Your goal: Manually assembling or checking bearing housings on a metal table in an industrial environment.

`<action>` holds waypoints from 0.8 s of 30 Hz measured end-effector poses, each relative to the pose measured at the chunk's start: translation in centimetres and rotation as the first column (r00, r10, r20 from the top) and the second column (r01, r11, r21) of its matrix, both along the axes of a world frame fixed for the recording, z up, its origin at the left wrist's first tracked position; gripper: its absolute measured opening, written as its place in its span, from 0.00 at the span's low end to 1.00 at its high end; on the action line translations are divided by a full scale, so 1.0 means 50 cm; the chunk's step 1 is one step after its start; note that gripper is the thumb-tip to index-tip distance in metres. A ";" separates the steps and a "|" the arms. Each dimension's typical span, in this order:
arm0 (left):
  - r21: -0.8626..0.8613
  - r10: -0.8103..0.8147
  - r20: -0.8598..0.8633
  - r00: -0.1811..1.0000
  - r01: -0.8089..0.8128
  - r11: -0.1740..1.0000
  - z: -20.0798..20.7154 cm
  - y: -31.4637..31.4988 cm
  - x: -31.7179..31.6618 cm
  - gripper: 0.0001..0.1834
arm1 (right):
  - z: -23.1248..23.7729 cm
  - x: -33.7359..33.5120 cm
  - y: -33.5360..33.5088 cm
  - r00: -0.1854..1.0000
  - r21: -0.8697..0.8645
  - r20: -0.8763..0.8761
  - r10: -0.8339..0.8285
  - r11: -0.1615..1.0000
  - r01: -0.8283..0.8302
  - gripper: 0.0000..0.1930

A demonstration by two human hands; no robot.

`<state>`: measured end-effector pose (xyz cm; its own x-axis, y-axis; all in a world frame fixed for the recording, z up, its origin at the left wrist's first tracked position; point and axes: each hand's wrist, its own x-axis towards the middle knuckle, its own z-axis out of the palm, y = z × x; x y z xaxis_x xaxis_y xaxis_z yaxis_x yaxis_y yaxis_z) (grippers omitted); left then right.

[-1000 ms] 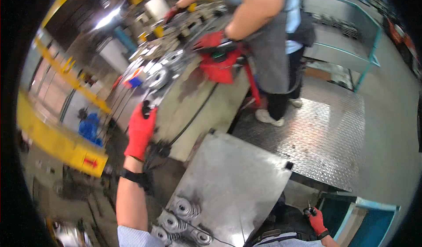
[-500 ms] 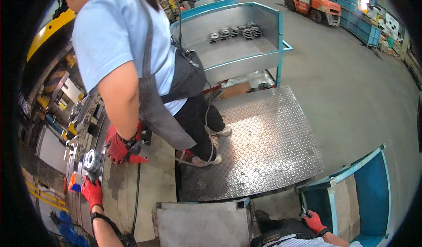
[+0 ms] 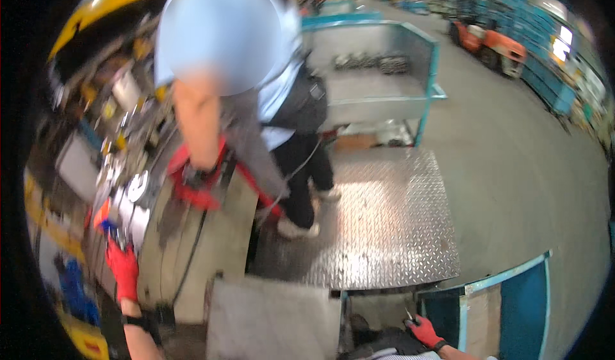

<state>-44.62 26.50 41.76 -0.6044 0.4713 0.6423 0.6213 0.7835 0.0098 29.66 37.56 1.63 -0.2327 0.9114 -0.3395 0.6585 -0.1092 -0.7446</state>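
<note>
My left hand, in a red glove, reaches up at the left along the machine bed. Its fingers are at the near end of shiny metal parts, beside an orange and blue piece. Blur hides whether they grip anything. Low on the right, my right hand, also red-gloved, is closed round a small hand tool with a slim metal tip. What kind of tool it is cannot be made out.
A co-worker in light blue bends over the worktable, red-gloved hands low. Beyond are a tread-plate platform, a bin with several metal parts and an orange forklift. A blue bin and grey metal surface are near me.
The whole view has shifted and blurred, with the scene now further right and lower. My left hand stays by the metal parts; my right hand still grips the tool.
</note>
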 end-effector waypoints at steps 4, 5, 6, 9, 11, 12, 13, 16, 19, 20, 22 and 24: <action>0.339 -0.187 0.127 0.974 0.135 0.931 -0.035 -0.137 0.095 0.30 | -0.023 -0.021 0.001 0.988 -0.036 -0.049 0.146 0.988 -0.148 0.14; 0.400 -0.234 0.238 0.943 0.124 0.908 -0.041 -0.140 0.152 0.28 | -0.059 -0.003 0.007 0.986 -0.029 -0.033 0.164 0.986 -0.165 0.14; 0.488 -0.275 0.406 0.872 0.047 0.871 -0.049 -0.125 0.229 0.20 | -0.062 0.007 0.005 0.984 -0.025 -0.037 0.171 0.985 -0.172 0.14; 0.477 -0.107 0.648 0.754 -0.292 0.829 -0.167 -0.288 0.308 0.22 | -0.005 -0.046 -0.011 0.957 -0.042 -0.142 0.252 0.965 -0.260 0.15; 0.814 -0.641 0.570 0.514 -0.248 0.525 -0.252 -0.302 0.443 0.20 | 0.021 -0.066 -0.019 0.938 -0.058 -0.154 0.312 0.944 -0.323 0.13; 0.848 -0.870 0.410 0.273 -0.465 0.253 -0.273 -0.282 0.510 0.18 | 0.013 -0.065 -0.024 0.925 -0.051 -0.140 0.355 0.930 -0.364 0.13; 0.870 -0.834 0.434 0.340 -0.399 0.290 -0.304 -0.267 0.556 0.16 | 0.009 -0.061 -0.027 0.915 -0.038 -0.118 0.385 0.919 -0.392 0.14; 0.735 -0.860 0.434 0.267 -0.658 0.166 -0.453 -0.267 0.639 0.10 | -0.023 -0.051 -0.031 0.873 0.014 -0.030 0.486 0.874 -0.486 0.16; 0.715 -0.825 0.283 0.490 -0.681 -0.159 -0.599 -0.230 0.692 0.10 | -0.057 -0.029 -0.026 0.866 0.012 0.045 0.498 0.866 -0.499 0.19; 0.640 -0.834 0.258 0.488 -0.733 -0.231 -0.645 -0.228 0.706 0.15 | -0.063 -0.027 -0.024 0.864 0.004 0.060 0.501 0.865 -0.502 0.20; 0.543 -0.749 0.252 0.613 -0.730 -0.415 -0.672 -0.209 0.752 0.24 | -0.073 -0.022 -0.004 0.861 -0.032 0.063 0.505 0.863 -0.504 0.21; 0.570 -0.649 0.574 0.500 -0.813 -0.121 -0.679 -0.202 0.790 0.22 | -0.103 -0.020 0.019 0.878 0.087 0.179 0.443 0.882 -0.463 0.22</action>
<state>-5.11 16.38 7.81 -0.8779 -0.1475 -0.4557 -0.3291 -0.5053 0.7977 28.65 38.50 -3.52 -0.5854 0.7551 -0.2952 0.7181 0.3139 -0.6212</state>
